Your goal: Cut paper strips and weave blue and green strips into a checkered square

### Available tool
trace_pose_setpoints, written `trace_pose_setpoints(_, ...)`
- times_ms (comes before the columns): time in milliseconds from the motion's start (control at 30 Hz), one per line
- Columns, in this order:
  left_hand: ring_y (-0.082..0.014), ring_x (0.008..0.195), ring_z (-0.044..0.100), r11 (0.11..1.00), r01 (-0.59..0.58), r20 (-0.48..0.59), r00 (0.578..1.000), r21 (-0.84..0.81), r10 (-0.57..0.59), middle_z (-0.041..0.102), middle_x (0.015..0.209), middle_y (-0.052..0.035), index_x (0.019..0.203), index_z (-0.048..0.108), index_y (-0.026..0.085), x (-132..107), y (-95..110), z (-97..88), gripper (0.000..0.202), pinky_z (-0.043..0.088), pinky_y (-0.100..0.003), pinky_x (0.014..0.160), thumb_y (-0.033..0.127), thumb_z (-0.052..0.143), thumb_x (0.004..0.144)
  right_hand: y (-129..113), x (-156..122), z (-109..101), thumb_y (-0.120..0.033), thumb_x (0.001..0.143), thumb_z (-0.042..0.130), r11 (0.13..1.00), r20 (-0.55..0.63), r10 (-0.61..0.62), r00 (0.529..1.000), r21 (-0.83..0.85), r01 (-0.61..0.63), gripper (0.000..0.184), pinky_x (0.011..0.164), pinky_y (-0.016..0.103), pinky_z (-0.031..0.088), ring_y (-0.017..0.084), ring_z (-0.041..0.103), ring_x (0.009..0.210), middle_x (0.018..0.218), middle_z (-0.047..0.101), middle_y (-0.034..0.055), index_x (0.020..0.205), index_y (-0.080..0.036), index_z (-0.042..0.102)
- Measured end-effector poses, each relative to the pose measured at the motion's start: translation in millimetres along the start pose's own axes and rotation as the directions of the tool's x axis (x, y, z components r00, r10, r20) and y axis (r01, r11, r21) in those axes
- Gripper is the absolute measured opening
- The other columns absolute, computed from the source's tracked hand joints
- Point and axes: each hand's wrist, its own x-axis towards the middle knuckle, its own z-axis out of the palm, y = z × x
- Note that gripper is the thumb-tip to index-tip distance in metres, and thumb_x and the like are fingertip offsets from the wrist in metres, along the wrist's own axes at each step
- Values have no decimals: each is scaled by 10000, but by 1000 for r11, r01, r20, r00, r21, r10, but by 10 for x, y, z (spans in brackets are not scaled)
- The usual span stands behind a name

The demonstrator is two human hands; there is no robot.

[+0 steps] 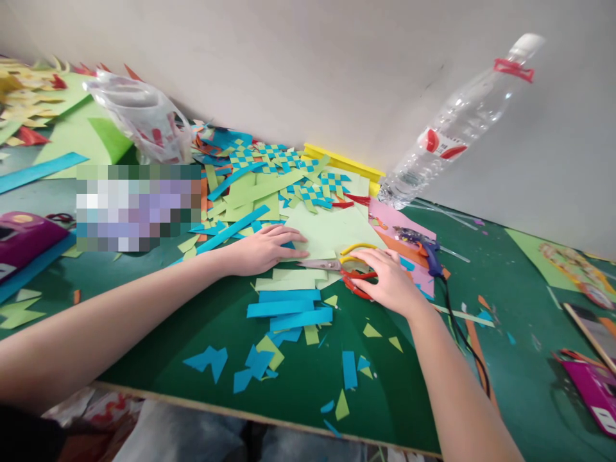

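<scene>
My left hand (262,249) lies flat, fingers stretched to the right, on the left part of a pale green paper sheet (332,228). Scissors (353,264) with one yellow and one red handle loop are in my right hand (389,279), its fingers at the loops. Their blades point left along the sheet's near edge, toward my left fingertips. Just below lie pale green strips (289,280) and a loose stack of blue paper strips (293,308). Blue and green scraps (257,362) are scattered nearer the table's front edge.
Woven blue-green paper pieces (269,157) and strips pile up behind my left hand. A clear plastic bottle (452,135) leans at the wall. A blue glue gun (430,256) with a black cord lies on pink paper, right. A plastic bag (144,122) stands back left; purple boxes (33,240) sit at both sides.
</scene>
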Motion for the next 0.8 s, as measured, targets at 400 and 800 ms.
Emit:
trace_pose_setpoints(400,-264,1355,371,1000,15,10,1000,17,-15,474,1437,-48,1356,509,363,3,21,-12,600,319,-494,1098,32,377,873,-87,10,88,-340,863,573,999,-7,-32,999,8,32,326,1004,484,358,269,567,1157,1239,639,54,1182,-273,555)
trace_pose_setpoints(800,-274,1371,334,983,107,-9,994,150,-106,474,1418,-44,1347,514,347,24,146,59,616,201,-542,1147,14,386,844,-66,3,66,-350,838,614,1000,-27,-13,1000,12,13,335,1001,495,370,271,560,1157,1231,641,31,1162,-292,556)
